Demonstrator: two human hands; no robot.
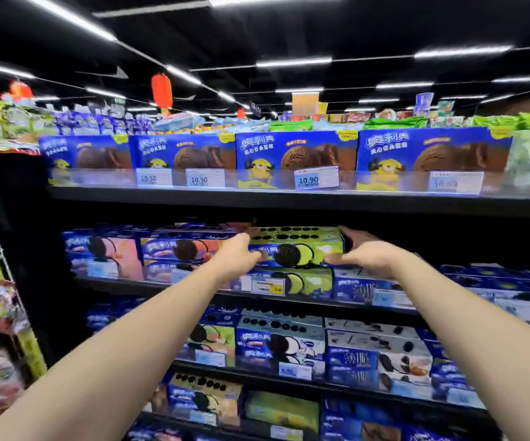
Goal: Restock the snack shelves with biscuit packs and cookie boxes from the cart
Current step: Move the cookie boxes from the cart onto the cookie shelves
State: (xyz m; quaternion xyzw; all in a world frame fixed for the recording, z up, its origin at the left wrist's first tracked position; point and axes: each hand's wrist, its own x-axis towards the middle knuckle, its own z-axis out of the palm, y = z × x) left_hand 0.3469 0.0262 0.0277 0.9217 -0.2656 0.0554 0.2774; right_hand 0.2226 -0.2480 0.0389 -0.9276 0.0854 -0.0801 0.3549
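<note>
The green cookie box sits between both hands on the second shelf, stacked on another green box near the front edge. The left hand grips its left end with the fingers curled against the front. The right hand clasps its right end, thumb on the front and fingers round the side. Pink boxes lie just beside it on the left.

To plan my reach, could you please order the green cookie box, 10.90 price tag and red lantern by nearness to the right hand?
1. green cookie box: gripped by the right hand.
2. 10.90 price tag: shelf above.
3. red lantern: hanging far beyond, upper left.
</note>
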